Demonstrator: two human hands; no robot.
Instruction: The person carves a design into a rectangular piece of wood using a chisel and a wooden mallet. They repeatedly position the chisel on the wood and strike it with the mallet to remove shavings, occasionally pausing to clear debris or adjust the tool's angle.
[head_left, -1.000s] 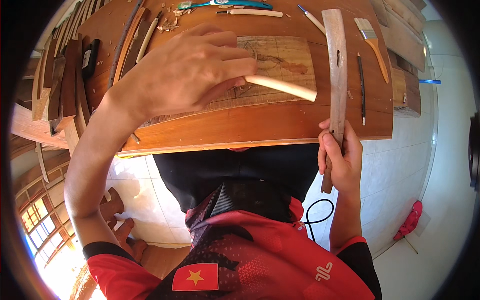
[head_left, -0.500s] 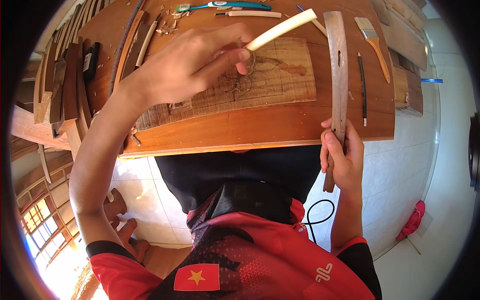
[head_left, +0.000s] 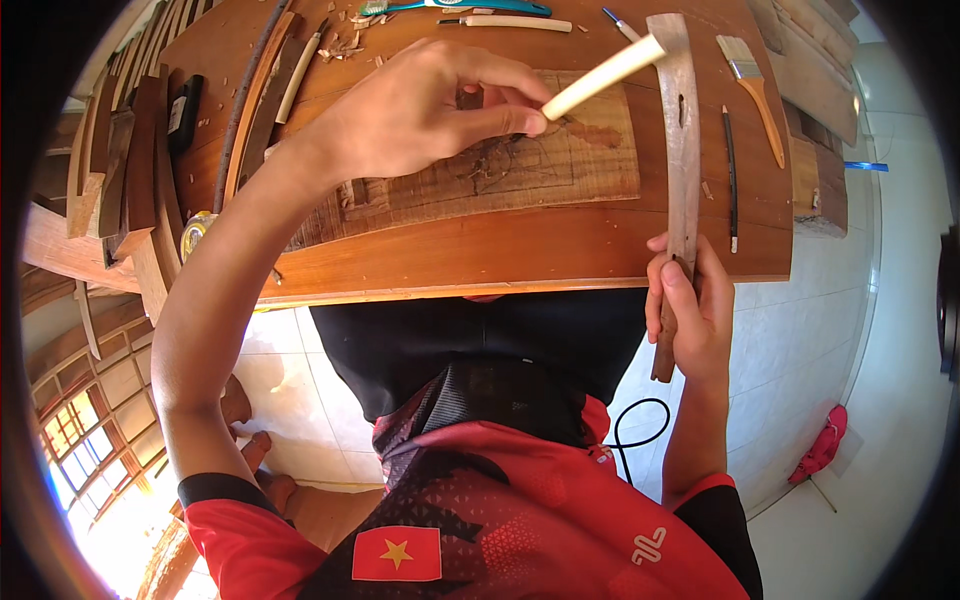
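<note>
My left hand (head_left: 420, 115) is closed around a pale-handled carving chisel (head_left: 605, 78), over a wooden board (head_left: 590, 172) with dark drawn lines. The chisel's handle slants up to the right; its blade is hidden behind my fingers. In my right hand (head_left: 695, 310), held near its lower end, is a long flat wooden stick (head_left: 681, 150) standing almost upright in view. The handle's butt end overlaps the stick's upper part; whether they touch I cannot tell. The board lies on a brown wooden table (head_left: 520, 250).
Around the board lie another carving chisel (head_left: 520, 22), a teal toothbrush (head_left: 490, 5), a pencil (head_left: 731, 180), a flat paintbrush (head_left: 752, 90) and wood shavings (head_left: 345, 45). A second chisel (head_left: 302, 75) rests at left, near a tape measure (head_left: 195, 235) and stacked wood strips (head_left: 130, 190).
My left hand has shifted right with the chisel, and its handle end now meets the stick's upper part in view. My right hand and the stick have barely moved.
</note>
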